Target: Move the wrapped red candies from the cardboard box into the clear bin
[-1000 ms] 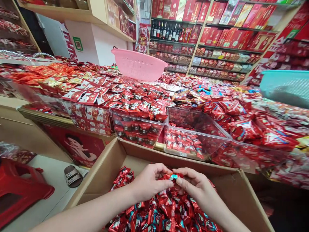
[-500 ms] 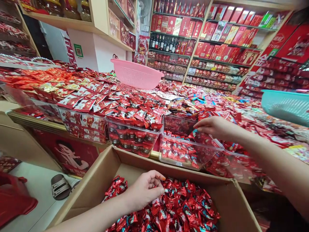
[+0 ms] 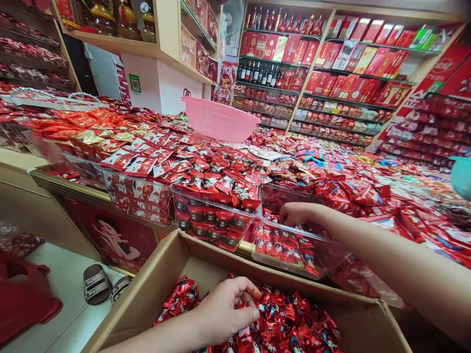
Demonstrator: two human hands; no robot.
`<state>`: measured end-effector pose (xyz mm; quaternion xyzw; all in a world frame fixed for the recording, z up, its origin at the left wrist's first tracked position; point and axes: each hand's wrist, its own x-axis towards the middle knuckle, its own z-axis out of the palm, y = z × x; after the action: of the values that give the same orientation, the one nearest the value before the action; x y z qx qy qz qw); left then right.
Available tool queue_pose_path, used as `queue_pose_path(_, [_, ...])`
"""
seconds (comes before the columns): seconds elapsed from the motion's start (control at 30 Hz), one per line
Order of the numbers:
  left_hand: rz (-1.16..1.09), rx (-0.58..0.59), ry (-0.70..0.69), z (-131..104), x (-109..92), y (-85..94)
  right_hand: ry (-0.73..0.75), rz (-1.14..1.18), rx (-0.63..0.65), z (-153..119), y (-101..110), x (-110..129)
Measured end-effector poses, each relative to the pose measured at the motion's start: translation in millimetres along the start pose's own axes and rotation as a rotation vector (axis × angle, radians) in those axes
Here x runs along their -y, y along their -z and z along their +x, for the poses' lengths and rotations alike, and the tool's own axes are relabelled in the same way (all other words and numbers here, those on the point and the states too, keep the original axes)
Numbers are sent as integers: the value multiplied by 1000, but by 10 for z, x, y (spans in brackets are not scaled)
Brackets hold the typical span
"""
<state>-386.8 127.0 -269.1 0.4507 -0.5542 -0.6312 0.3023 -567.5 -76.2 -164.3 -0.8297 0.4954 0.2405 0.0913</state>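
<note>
Red wrapped candies point(image 3: 279, 318) fill the bottom of an open cardboard box point(image 3: 217, 255). Over them hovers my left hand point(image 3: 233, 309), fingers curled with a gap between thumb and fingertips, and no candy shows between them. Beyond the box, my right hand point(image 3: 300, 214) reaches down into a clear plastic bin point(image 3: 294, 235) partly filled with small red candies point(image 3: 275, 240). Its fingertips are partly hidden among the candies, so what they hold, if anything, cannot be made out.
Left of that bin stands a full clear bin point(image 3: 215, 223) of dark-and-red packets. A pink basket point(image 3: 221, 117) rests on the candy display behind; a teal basket point(image 3: 461, 179) is at the right edge. Sandals point(image 3: 96, 284) lie on the floor.
My right hand has moved left and lower into the bin, and the blue-and-red candy at its fingertips no longer shows. My left hand keeps its pose. The view has shifted right.
</note>
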Motion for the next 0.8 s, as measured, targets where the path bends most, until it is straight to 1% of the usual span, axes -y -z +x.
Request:
queue_pose_path(0.07, [39, -5, 14, -17, -42, 12, -19, 16, 27, 48, -89, -2])
queue_pose_path(0.13, [76, -16, 14, -29, -92, 23, -45, 28, 29, 59, -132, -18])
queue_pose_path(0.3, [195, -20, -9, -39, -153, 35, -105, 33, -13, 26, -102, -36])
queue_pose_path(0.37, [163, -18, -20, -25, -144, 34, -112, 20, -44, 33, -92, -38])
queue_pose_path(0.43, [72, -30, -30, 2, -133, 35, -102, 8, -78, 56, -90, -56])
queue_pose_path(0.5, [-22, -75, -37, 37, -126, 45, -83, -9, -123, 75, -73, -86])
queue_pose_path(0.6, [-115, -171, -80, 81, -111, 76, -59, -64, -256, 2, 40, -87])
queue_pose_path(0.67, [-150, -232, -121, 91, -98, 99, -47, -125, -383, -180, 155, 7])
queue_pose_path(0.73, [-169, -275, -151, 85, -90, 114, -17, -168, -568, -477, 211, 214])
queue_pose_path(0.77, [-178, -290, -159, 78, -89, 117, 14, -150, -656, -649, 183, 355])
queue_pose_path(0.8, [-188, -305, -168, 70, -90, 117, 71, -76, -789, -820, 106, 513])
